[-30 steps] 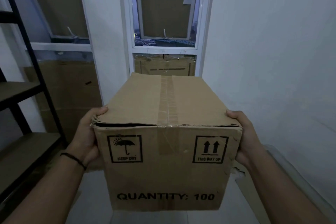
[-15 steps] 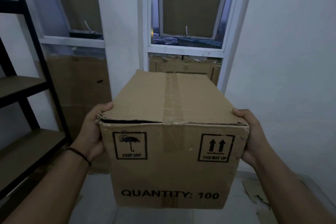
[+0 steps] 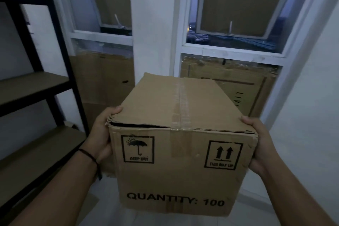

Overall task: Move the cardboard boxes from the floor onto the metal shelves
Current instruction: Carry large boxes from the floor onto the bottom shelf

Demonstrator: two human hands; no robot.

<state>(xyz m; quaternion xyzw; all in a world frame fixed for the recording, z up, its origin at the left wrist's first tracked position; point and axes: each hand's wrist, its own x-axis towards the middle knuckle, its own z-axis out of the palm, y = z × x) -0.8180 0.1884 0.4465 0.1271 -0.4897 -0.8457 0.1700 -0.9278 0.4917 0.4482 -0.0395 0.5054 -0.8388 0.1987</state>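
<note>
You hold one cardboard box (image 3: pixel 181 145) in mid-air at the lower centre of the frame, clear of the floor and not on any shelf. It is a plain brown corrugated carton, rectangular, long axis running away from you. A strip of clear glossy tape (image 3: pixel 180 104) runs down the middle of the top and folds over the near face. The near top-left corner is crushed and frayed, and a dark gap shows under the flap there. The near face carries black print: an umbrella mark with "KEEP DRY", two arrows with "THIS WAY UP", and "QUANTITY: 100" along the bottom.

Your left hand (image 3: pixel 102 134) grasps the box's left side, thumb hooked over the damaged top edge. A thin dark band (image 3: pixel 89 155) sits on that wrist. Your right hand (image 3: pixel 260 145) grasps the right side, thumb on the top edge; its fingers are hidden behind the carton.

The metal shelves (image 3: pixel 45 82) fill the left of the frame: black matte uprights and rails with flat brownish boards, well apart from the box. Behind, white-framed windows (image 3: pixel 231 49) have flat cardboard sheets taped over the panes, with wrinkled shiny film on the lower ones. The wall at right (image 3: pixel 311 97) is smooth and white.
</note>
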